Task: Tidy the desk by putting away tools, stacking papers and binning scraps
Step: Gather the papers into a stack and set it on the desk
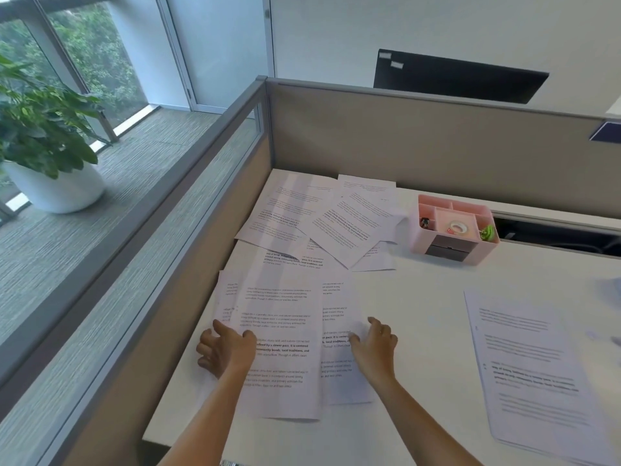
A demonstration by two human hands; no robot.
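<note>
Left hand [225, 351]: fingers loose and spread, thumb on top of the near sheets [282, 331], nothing pinched as far as I can see. It sits at their left edge, front-left of the pink organizer [453, 230]. Those sheets overlap askew, so I read both hands as bracketing them to square them up. More loose sheets [319, 220] are fanned out just left of the organizer, in the back corner of the desk [420, 314], not yet gathered. Right hand [374, 344]: also relaxed, resting on the right-hand sheet, holding nothing. The organizer has a tape roll [457, 227] in its middle bay, so tools look done. Neat stack [531, 364] front-right of the organizer: likely drop point for what I collect.
</note>
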